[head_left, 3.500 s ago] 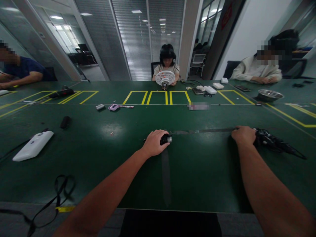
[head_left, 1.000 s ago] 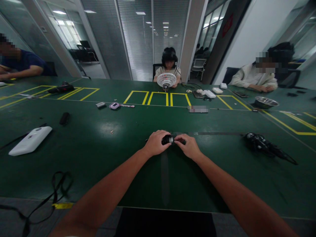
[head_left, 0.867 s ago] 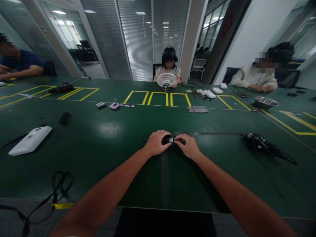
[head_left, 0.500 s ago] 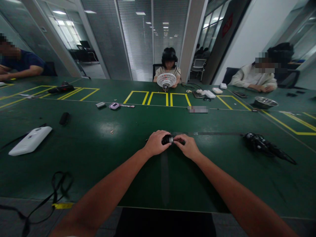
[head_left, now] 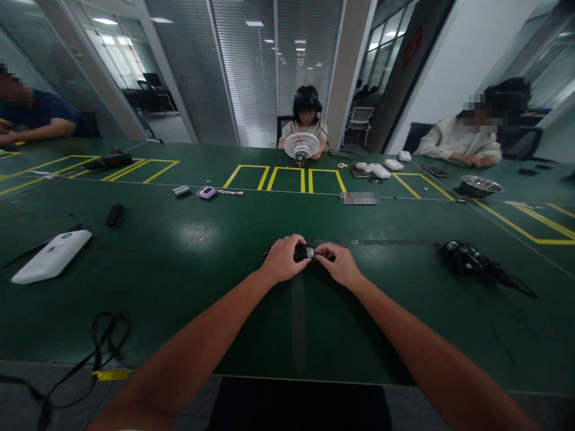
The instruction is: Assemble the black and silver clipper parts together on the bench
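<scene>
My left hand [head_left: 284, 258] is wrapped round a small black cylinder with a silver end [head_left: 303, 252], resting on the green table [head_left: 224, 287]. My right hand [head_left: 341, 264] meets it from the right, fingertips pinched against the silver end on a small dark part that I cannot make out. Both forearms reach in from the near edge.
A black bundle of cables and parts [head_left: 476, 264] lies to the right. At the left are a white device [head_left: 51, 255], a small black block [head_left: 115, 215] and a black strap [head_left: 96, 341]. Across the table sit other people, one behind a white fan [head_left: 300, 145]; a steel bowl [head_left: 478, 185] is far right.
3.5 s ago my right hand lay on the black bundle at the right; it has since come over to the cylinder. Over the last second both hands have hardly moved.
</scene>
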A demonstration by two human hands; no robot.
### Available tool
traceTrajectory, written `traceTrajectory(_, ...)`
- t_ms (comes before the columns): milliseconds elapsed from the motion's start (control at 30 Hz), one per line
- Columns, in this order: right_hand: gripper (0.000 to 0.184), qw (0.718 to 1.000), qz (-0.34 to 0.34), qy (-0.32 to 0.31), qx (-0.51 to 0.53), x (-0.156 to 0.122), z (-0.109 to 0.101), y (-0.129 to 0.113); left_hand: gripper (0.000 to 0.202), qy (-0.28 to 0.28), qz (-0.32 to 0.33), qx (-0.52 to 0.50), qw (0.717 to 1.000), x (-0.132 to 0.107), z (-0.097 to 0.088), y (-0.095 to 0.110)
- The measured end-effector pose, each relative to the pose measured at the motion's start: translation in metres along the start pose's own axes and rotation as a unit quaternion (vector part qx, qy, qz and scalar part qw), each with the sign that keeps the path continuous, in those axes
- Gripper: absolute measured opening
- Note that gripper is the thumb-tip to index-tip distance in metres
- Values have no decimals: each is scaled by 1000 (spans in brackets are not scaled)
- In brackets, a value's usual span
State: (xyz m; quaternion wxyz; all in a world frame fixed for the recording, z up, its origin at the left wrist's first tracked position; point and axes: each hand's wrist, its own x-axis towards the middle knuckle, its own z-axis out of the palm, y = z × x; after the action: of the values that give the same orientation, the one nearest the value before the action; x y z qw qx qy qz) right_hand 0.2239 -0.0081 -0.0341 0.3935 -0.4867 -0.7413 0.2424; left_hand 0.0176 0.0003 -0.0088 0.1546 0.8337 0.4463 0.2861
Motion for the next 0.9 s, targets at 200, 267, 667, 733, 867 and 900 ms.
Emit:
traceTrajectory(200, 11, 1000, 11, 3, 3, 0, 0, -1, 39, -7, 43, 21, 999, 0, -1, 6)
traceTrajectory(267, 11, 1000, 8, 0, 6, 0, -1, -1, 38, -19, 69, 28, 997, 0, -1, 9)
traceTrajectory(667, 9, 999, -18, -15, -28, 1, -4, 4, 28, -59, 130, 118, 983, 6, 5, 11)
traceTrajectory(733, 8, 999, -24, -17, -33, 1, -6, 4, 27, -68, 143, 124, 980, 6, 4, 12)
traceTrajectory(867, 10, 999, -27, -14, -37, -1, -11, 4, 26, -80, 143, 140, 976, 6, 1, 11)
traceTrajectory(900, 11, 999, -26, -13, -40, -1, -12, 4, 26, -81, 138, 146, 976, 6, 0, 9)
